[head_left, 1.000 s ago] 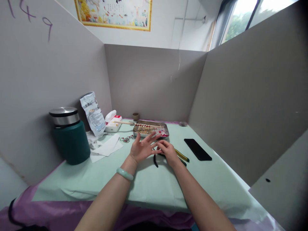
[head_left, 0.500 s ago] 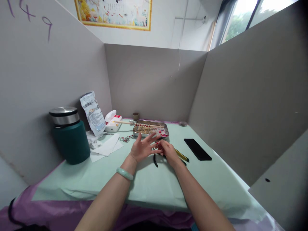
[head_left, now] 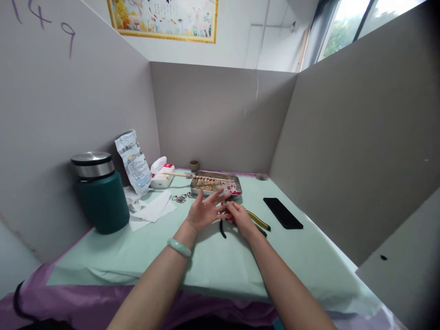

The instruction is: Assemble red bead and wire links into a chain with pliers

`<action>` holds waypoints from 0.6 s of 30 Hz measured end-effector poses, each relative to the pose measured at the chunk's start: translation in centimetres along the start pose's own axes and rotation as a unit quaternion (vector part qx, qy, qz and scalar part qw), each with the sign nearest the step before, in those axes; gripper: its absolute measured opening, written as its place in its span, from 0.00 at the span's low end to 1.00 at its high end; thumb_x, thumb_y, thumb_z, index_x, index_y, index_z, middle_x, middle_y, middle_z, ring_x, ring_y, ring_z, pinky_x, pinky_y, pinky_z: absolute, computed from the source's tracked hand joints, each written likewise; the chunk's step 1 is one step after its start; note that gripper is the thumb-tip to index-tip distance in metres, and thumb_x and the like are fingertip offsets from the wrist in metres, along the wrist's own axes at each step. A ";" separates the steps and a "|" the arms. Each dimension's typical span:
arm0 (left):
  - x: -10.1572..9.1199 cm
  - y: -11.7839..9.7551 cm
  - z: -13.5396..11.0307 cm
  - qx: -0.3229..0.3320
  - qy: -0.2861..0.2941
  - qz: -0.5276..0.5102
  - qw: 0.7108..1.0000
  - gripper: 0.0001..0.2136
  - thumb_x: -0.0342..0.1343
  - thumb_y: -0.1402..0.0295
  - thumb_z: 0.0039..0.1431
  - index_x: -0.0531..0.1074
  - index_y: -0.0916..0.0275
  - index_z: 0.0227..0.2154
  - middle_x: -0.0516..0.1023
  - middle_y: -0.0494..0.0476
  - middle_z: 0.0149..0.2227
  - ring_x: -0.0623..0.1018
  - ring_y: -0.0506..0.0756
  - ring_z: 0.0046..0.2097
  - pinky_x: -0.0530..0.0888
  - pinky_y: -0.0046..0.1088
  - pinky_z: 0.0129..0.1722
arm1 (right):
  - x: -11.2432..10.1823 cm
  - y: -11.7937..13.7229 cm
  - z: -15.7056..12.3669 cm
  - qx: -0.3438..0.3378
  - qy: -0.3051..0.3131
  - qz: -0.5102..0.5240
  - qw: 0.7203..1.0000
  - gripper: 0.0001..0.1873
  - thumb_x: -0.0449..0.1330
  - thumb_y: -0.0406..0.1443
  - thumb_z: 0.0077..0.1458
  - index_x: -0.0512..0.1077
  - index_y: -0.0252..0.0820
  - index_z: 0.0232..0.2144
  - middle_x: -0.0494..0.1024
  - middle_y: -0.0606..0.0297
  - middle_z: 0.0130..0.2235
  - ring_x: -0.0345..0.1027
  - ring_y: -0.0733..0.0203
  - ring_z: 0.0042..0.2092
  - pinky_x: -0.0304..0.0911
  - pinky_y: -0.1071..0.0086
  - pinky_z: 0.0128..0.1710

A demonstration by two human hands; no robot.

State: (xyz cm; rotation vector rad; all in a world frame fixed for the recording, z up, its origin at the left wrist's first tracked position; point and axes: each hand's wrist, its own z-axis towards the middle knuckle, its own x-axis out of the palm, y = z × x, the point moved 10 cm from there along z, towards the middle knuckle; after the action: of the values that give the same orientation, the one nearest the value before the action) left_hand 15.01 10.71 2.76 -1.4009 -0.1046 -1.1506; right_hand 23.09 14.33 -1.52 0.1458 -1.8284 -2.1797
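My left hand (head_left: 203,212) is turned palm up over the table, its fingers spread. At its fingertips, my right hand (head_left: 239,216) pinches a small red-beaded piece (head_left: 223,205); most of that piece is hidden by fingers. Beneath my right hand lie pliers with yellow-green handles (head_left: 259,222), and a dark curved handle (head_left: 222,229) shows just left of them. Behind both hands stands a metal tray (head_left: 239,184) of gold bits and red and clear beads. A stick (head_left: 175,174) strung with red-beaded pieces rests across it.
A beaded chain (head_left: 181,198) lies left of the tray, near white papers (head_left: 154,209). Farther left stand a teal flask (head_left: 101,197), a foil pouch (head_left: 133,161) and a tissue pack (head_left: 162,176). To the right lies a black phone (head_left: 282,213). Grey partitions (head_left: 220,114) enclose the table.
My right fingertips have shifted slightly beside the left fingers, and the red bead there sits a little differently. My left hand stays spread; the view has moved very slightly.
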 end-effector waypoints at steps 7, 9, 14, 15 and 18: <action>-0.2 0.3 0.0 -0.011 0.005 0.011 1.000 0.32 0.38 0.41 0.57 0.68 0.57 0.54 0.61 0.62 0.62 0.63 0.68 0.59 0.66 0.51 0.50 | 0.2 -0.4 0.1 0.005 0.028 0.029 0.999 0.16 0.63 0.47 0.48 0.71 0.41 0.31 0.71 0.69 0.28 0.60 0.68 0.25 0.52 0.74 0.24; -0.1 0.8 0.1 -0.022 0.019 0.037 0.999 0.31 0.37 0.42 0.58 0.67 0.56 0.55 0.59 0.61 0.63 0.60 0.68 0.61 0.67 0.50 0.50 | -0.1 -0.9 0.2 0.013 0.020 0.027 0.999 0.16 0.63 0.48 0.48 0.70 0.40 0.28 0.70 0.69 0.26 0.60 0.68 0.25 0.53 0.73 0.24; 0.6 1.8 0.1 -0.034 0.077 0.082 0.993 0.28 0.38 0.46 0.61 0.63 0.55 0.58 0.53 0.60 0.65 0.55 0.68 0.64 0.66 0.52 0.52 | -0.3 -1.5 0.3 0.030 0.016 0.019 0.999 0.20 0.65 0.50 0.46 0.69 0.39 0.23 0.70 0.67 0.25 0.62 0.65 0.28 0.56 0.72 0.26; 0.7 1.8 0.1 -0.034 0.083 0.078 0.993 0.28 0.38 0.46 0.61 0.63 0.55 0.58 0.52 0.61 0.66 0.55 0.69 0.64 0.65 0.53 0.52 | -0.2 -1.4 0.3 0.031 0.018 0.019 0.999 0.20 0.65 0.50 0.46 0.69 0.38 0.23 0.70 0.67 0.25 0.62 0.65 0.27 0.55 0.72 0.25; 0.6 1.2 0.1 -0.023 0.073 0.041 0.996 0.30 0.37 0.45 0.61 0.63 0.57 0.58 0.55 0.63 0.65 0.58 0.70 0.62 0.65 0.55 0.51 | 0.1 -1.2 0.1 0.032 0.021 0.025 0.999 0.21 0.62 0.52 0.48 0.69 0.39 0.24 0.68 0.68 0.24 0.58 0.68 0.25 0.52 0.73 0.23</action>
State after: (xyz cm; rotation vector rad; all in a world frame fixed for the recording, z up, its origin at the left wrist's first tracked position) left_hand 16.14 10.15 2.27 -1.3448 0.0824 -1.1896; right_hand 22.82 14.62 -2.63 0.1565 -1.8598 -2.0705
